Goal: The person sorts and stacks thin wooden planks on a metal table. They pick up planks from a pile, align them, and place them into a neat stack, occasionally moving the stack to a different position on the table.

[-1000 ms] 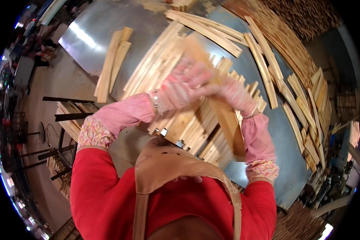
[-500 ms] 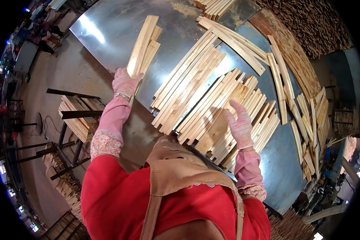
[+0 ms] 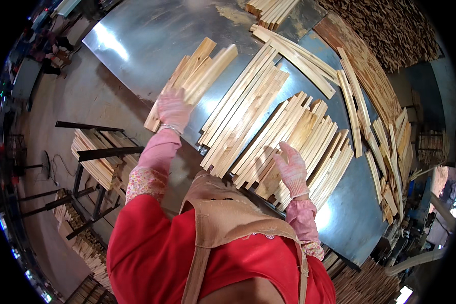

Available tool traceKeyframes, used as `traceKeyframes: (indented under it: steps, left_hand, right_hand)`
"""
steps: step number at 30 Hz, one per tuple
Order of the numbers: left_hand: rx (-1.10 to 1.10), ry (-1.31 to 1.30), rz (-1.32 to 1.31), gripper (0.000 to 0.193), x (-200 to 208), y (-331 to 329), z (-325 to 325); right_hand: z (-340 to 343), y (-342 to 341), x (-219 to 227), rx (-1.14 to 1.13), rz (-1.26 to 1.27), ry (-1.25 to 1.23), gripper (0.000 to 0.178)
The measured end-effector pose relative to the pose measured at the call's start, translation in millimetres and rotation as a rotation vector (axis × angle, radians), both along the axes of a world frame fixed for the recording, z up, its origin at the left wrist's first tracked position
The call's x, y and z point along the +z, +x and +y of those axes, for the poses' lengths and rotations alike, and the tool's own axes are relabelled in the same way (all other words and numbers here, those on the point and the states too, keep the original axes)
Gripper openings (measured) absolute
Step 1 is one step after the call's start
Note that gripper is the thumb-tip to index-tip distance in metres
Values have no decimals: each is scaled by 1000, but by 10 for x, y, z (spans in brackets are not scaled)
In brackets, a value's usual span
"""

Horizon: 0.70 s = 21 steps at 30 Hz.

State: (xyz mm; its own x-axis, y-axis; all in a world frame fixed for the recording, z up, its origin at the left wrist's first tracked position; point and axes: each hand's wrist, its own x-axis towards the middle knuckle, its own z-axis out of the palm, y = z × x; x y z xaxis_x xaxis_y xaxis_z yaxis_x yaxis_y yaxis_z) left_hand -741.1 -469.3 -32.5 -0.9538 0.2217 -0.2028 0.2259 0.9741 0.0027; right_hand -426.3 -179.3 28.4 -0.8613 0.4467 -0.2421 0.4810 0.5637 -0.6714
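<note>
The left hand [image 3: 173, 109], in a pale pink glove, is over the near end of a light wooden strip [image 3: 215, 73] at the left part of the metal worktop [image 3: 147, 63]; its fingers bend over the wood, but blur hides how far they close, so whether they grip it cannot be told. The strip is blurred too, slanting away from the hand toward the upper right, beside other pale strips [image 3: 157, 114] that lie near the worktop's left edge. The right hand [image 3: 291, 169], gloved alike, is above the near part of the right-hand bundle [image 3: 327, 159], its fingers loosely spread, thumb apart, with nothing in their hold; whether they touch the wood is unclear. That bundle of strips lies side by side with uneven ends, a wider, browner board [image 3: 303, 127] among them. Between the two hands is the middle bundle [image 3: 245, 116], its strips roughly parallel, with a gap of bare metal separating it from the right-hand one. Beyond, long loose strips [image 3: 301, 63] lie slantwise, and a small stack [image 3: 272, 12] sits at the top.
</note>
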Motion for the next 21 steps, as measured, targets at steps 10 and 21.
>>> traceKeyframes:
  steps: [10, 21]
  left_hand:
    - [38, 65, -324, 128, -53, -568, -283]
    - [38, 90, -259, 113, -144, 36, 217]
  right_hand:
    - [164, 601, -63, -342, 20, -82, 59]
    - [1105, 2199, -728, -1029, 271, -28, 56]
